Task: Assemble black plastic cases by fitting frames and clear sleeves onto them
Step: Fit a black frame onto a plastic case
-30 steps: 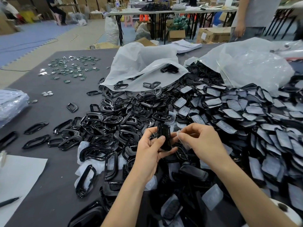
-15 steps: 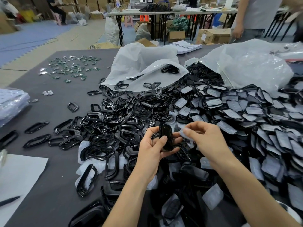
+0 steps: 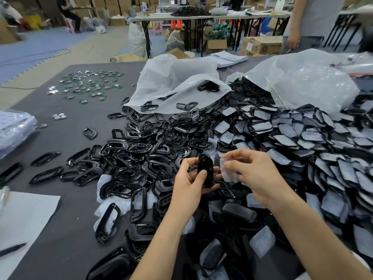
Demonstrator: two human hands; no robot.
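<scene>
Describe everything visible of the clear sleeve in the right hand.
The clear sleeve is a small, thin, whitish-translucent pouch, roughly rectangular, and looks like soft plastic film. The right hand pinches its right edge and holds it upright in the air. It sits just right of the black case gripped by the left hand, seemingly with a gap between them.

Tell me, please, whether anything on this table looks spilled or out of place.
Yes: sleeved cases spill from the open bag in a loose heap over the table, and frames lie scattered beside it. No damage shows.
</scene>
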